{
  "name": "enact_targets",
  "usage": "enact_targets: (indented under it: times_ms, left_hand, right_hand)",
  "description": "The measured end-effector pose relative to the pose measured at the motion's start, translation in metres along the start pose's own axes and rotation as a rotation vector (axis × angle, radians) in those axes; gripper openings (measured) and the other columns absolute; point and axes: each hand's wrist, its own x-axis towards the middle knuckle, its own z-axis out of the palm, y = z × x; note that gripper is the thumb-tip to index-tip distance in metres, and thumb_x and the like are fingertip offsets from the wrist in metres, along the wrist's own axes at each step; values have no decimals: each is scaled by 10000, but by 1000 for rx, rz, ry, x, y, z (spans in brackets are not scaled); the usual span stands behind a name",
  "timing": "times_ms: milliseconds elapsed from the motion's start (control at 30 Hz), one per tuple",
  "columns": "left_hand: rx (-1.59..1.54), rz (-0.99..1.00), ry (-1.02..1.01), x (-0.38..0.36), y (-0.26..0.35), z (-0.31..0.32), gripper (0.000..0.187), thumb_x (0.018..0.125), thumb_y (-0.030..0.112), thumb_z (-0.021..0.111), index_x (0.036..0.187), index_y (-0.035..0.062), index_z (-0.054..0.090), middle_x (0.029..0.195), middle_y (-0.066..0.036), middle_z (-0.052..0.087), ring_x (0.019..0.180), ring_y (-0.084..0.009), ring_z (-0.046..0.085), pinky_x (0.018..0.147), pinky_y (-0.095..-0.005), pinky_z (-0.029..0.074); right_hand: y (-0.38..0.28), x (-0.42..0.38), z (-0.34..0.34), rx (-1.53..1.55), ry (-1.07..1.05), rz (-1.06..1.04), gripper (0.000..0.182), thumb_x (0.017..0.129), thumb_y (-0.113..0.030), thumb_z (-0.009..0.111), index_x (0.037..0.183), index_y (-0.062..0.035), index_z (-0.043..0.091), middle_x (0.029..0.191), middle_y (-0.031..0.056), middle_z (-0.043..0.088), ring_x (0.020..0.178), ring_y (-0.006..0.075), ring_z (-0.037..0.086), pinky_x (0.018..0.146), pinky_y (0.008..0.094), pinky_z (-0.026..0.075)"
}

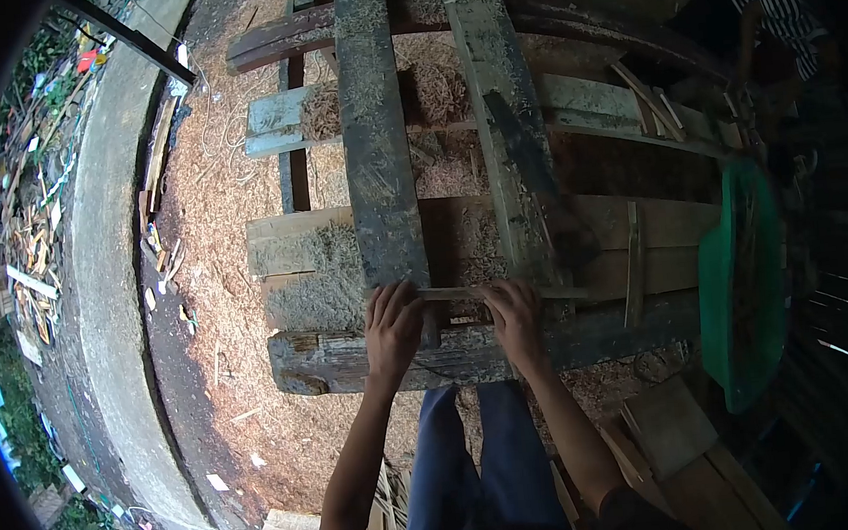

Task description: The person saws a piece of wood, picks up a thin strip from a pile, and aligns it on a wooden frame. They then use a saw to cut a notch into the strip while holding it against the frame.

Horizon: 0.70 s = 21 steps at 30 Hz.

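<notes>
A thin wooden strip (pixel 451 294) lies crosswise over the near end of a rough timber workbench (pixel 283 246). My left hand (pixel 395 329) is closed on the strip's left part, over the end of a dark thick plank (pixel 375 149). Around the strip further right, my right hand (pixel 514 320) is also closed, beside a second long plank (pixel 487 51). The strip's right end sticks out past my right hand. A dark tool-like shape (pixel 537 176) rests on the second plank; its kind cannot be made out.
A green plastic tub (pixel 732 340) stands tilted at the bench's right side. A short wooden stick (pixel 634 263) lies nearby. Wood shavings (pixel 214 311) cover the ground, bounded by a concrete curb (pixel 119 319). Another person in a striped shirt (pixel 772 8) is at the upper right. Boards (pixel 671 425) lie below.
</notes>
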Motion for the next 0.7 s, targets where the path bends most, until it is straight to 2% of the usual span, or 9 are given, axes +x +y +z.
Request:
enact_targets:
  times_ms: [200, 333, 467, 533, 700]
  left_hand:
    - [-80, 21, -67, -2, 41, 7, 278, 832, 27, 761, 1103, 85, 737, 1357, -133, 672, 1352, -339, 571, 1182, -529, 387]
    - [-192, 77, -146, 4, 89, 25, 282, 831, 6, 749, 1101, 86, 741, 1341, -117, 681, 1342, -324, 580, 1176, -532, 383]
    - [-282, 123, -215, 7, 150, 51, 284, 828, 7, 745, 1098, 98, 740, 1289, -89, 702, 1330, -299, 591, 1173, -524, 380]
    - [-302, 145, -264, 10, 179, 68, 290, 829, 3, 737, 1101, 107, 737, 1277, -77, 706, 1318, -294, 597, 1169, -526, 382]
    - [-303, 160, -304, 18, 239, 136, 300, 826, -4, 731, 1103, 111, 732, 1265, -71, 708, 1301, -301, 603, 1169, -531, 378]
  right_hand:
    - [-17, -9, -23, 2, 101, 93, 342, 941, -127, 748, 1279, -96, 710, 1273, 129, 637, 1219, 343, 586, 1059, 503, 453]
    - [8, -40, -62, 36, 191, 194, 294, 968, -135, 722, 1256, -78, 715, 1258, 123, 650, 1223, 339, 591, 1049, 492, 464]
    - [52, -80, -108, -24, 254, 291, 271, 983, -151, 707, 1240, -63, 712, 1232, 121, 662, 1192, 334, 611, 1035, 485, 473]
    - [82, -96, -127, -25, 294, 422, 247, 992, -162, 697, 1216, -59, 715, 1207, 125, 669, 1163, 336, 628, 1022, 480, 478]
    - [186, -113, -136, -65, 260, 552, 299, 995, -184, 693, 1262, -50, 687, 1212, 155, 663, 1150, 359, 629, 1007, 487, 485]
